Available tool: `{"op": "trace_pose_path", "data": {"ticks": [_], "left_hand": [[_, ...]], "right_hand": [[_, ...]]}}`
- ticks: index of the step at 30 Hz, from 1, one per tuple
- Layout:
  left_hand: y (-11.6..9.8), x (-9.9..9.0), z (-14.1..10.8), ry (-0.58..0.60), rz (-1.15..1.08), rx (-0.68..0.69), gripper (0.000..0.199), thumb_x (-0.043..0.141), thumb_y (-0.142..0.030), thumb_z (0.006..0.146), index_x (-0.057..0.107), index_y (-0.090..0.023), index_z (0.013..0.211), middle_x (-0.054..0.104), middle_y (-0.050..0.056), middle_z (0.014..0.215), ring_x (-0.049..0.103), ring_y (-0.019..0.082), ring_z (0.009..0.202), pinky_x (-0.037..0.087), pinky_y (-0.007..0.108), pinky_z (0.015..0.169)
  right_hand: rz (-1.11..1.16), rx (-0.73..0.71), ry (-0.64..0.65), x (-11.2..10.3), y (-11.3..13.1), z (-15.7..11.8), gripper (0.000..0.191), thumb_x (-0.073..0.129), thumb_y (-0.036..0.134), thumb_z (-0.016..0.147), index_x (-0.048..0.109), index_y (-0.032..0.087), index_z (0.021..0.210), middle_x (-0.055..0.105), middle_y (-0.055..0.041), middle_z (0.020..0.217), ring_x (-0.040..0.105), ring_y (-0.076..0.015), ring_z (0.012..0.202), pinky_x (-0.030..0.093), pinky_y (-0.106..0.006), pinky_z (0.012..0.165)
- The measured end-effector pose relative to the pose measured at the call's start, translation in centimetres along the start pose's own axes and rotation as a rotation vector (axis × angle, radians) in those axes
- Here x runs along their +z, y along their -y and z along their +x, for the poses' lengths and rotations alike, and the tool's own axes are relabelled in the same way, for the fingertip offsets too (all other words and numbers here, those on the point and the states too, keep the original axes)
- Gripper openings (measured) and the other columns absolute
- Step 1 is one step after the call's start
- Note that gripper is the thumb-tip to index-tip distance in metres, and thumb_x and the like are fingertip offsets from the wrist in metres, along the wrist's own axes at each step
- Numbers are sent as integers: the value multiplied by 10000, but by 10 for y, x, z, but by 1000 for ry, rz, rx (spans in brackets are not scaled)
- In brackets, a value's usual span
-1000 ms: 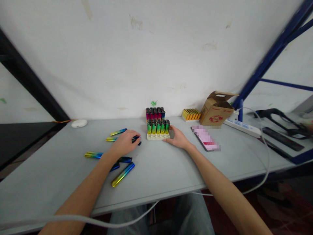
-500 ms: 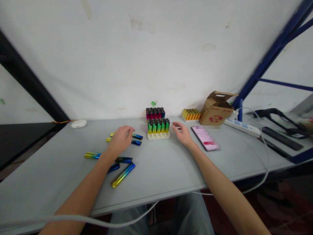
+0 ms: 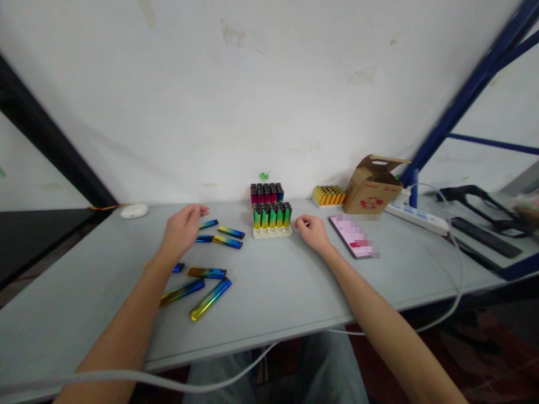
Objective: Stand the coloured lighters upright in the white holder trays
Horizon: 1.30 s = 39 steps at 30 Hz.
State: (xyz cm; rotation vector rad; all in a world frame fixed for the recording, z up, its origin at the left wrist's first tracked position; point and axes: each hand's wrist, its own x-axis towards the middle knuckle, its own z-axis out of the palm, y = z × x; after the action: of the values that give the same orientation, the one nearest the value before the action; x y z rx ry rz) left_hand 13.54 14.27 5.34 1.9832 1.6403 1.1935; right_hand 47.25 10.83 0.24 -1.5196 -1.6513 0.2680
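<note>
My left hand (image 3: 182, 231) hovers over the left group of lighters, its fingers curled together; whether anything is between them is hidden. Partly behind it lies a blue lighter (image 3: 209, 224), with blue-and-yellow lighters such as this one (image 3: 231, 231) and this one (image 3: 227, 242) to its right. Under and beside my left forearm are several more, including a shiny yellow-blue lighter (image 3: 210, 299). My right hand (image 3: 312, 232) rests loosely curled, with nothing visible in it, just right of a white tray (image 3: 272, 232). Green-yellow lighters (image 3: 272, 215) with black tops stand upright in that tray.
Behind the tray stand red and blue lighters (image 3: 266, 194). Yellow lighters (image 3: 329, 195) in a tray and an open cardboard box (image 3: 371, 193) are by the wall. A phone (image 3: 349, 238), a power strip (image 3: 419, 220) and a white case (image 3: 135, 211) also lie on the table.
My left hand has moved left, uncovering lighters that were beneath it. My right hand has stayed beside the tray, and its fingers have curled in more.
</note>
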Motion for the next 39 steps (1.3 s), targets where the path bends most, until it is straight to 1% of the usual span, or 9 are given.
{"op": "trace_pose_path", "data": {"ticks": [3,5,8,11,13,16,21,31,39], "left_hand": [[-1,-3,3,50,-234,-143,719,83,-561,920,649,-118,925,719,156,955,672,254,930,518,411,868],[-1,0,2,134,-265,-134,777,55,-602,910,664,-118,908,724,157,935,674,258,936,515,420,882],[1,9,-3,205,-95,25,642,263,-630,879,686,-150,931,730,121,988,650,267,1004,478,422,955],[5,19,-8,268,138,253,435,456,-511,810,700,-182,957,714,107,1077,622,277,1059,437,423,1014],[8,25,-11,324,208,359,380,473,-406,788,700,-180,993,695,110,1132,582,283,1145,402,430,1058],[12,34,-14,386,246,391,398,455,-311,782,678,-169,1080,657,107,1219,502,285,1262,369,450,1091],[9,49,-19,367,302,329,453,412,-327,838,602,-129,1199,626,156,1258,559,290,1189,403,481,1043],[4,49,-16,361,171,353,312,486,-337,809,701,-177,968,692,116,981,637,268,926,494,432,901],[0,51,-20,347,177,396,309,384,-290,866,651,-170,966,639,109,997,606,242,959,471,402,925]], "right_hand": [[-18,1,-2,-1,2,0,289,456,251,798,666,164,619,651,-16,614,587,-160,613,393,-244,608],[-21,5,8,-1,3,-1,328,454,287,822,654,164,592,640,-16,591,580,-157,598,385,-245,602],[-37,7,17,1,2,-1,409,437,364,867,643,162,577,622,-16,562,561,-152,568,374,-246,588],[-57,3,26,2,1,-1,400,437,366,876,657,160,612,631,-17,579,554,-148,568,369,-242,577],[-58,-1,35,2,0,-1,363,446,347,871,674,161,658,660,-25,626,570,-152,597,379,-240,587],[-52,-5,48,3,-1,-1,312,458,317,859,688,167,713,695,-37,699,598,-162,645,408,-248,620],[-15,-23,21,5,-1,-2,228,485,275,838,690,176,852,709,-35,778,628,-172,714,451,-263,661],[6,-39,12,9,1,-4,214,479,265,831,665,181,894,696,-37,794,616,-168,701,476,-282,669],[16,-4,-105,7,3,-3,238,472,261,824,642,175,966,700,-61,922,618,-162,689,487,-294,651]]}}
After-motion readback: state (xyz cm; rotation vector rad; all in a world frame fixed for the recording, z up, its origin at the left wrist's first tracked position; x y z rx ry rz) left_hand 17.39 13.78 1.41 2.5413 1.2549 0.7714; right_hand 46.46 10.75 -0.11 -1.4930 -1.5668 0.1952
